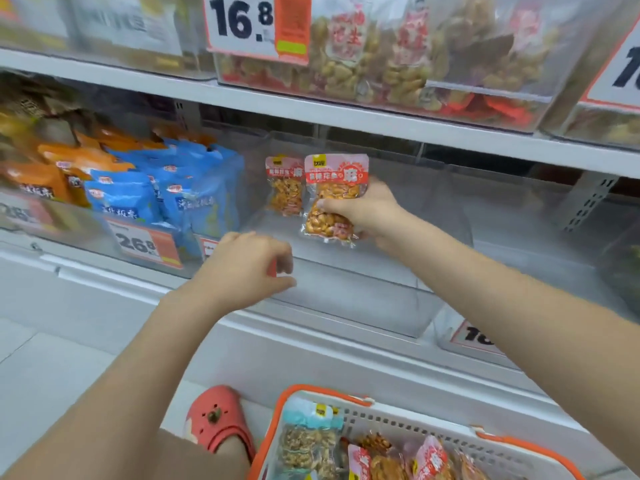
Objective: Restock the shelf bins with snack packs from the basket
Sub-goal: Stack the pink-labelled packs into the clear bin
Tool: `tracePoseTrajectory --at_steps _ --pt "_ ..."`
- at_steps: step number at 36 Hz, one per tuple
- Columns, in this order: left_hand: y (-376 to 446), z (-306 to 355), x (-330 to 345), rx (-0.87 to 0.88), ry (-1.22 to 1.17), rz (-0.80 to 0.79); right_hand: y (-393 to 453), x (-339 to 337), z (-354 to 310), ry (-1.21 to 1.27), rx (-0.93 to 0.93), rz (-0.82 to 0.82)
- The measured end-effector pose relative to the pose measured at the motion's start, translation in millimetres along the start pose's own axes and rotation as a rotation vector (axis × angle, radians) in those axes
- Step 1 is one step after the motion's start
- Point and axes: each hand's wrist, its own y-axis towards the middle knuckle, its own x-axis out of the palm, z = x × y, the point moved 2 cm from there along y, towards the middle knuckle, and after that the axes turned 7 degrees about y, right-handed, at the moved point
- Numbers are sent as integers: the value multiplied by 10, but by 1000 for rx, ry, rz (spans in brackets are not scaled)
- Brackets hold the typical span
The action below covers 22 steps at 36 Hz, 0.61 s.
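Note:
My right hand [367, 216] grips a pink-topped peanut snack pack [332, 199] upright inside a clear shelf bin [363, 306] on the middle shelf. A second pack of the same kind [285, 188] stands in the bin just behind and to the left of it. At the bin's left front corner, my left hand [249, 265] has its fingers curled over the clear front rim. Below, at the bottom right, the white basket with an orange rim [325, 393] holds several more packs, among them a blue-topped nut pack [308, 441] and pink peanut packs [429, 459].
To the left, a neighbouring bin holds blue packs [180, 192] and orange packs [69, 164], with a 26.8 price tag [142, 244]. The upper shelf carries bins of peanut packs [374, 60] behind a 16.8 tag [242, 22]. A foot in a red clog [218, 424] stands beside the basket.

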Motion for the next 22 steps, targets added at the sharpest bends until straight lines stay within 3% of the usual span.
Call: tracePoseTrajectory --at_steps 4,10,19,22 --pt "101 -6 18 -17 34 -7 510 391 213 5 66 -44" --pt "122 -66 71 20 -24 20 1038 810 406 -38 0 -30" --pt "119 -59 100 64 -10 74 1120 901 571 -294 -133 107" --pt "109 -48 87 67 -7 73 1107 927 586 -304 -99 96"
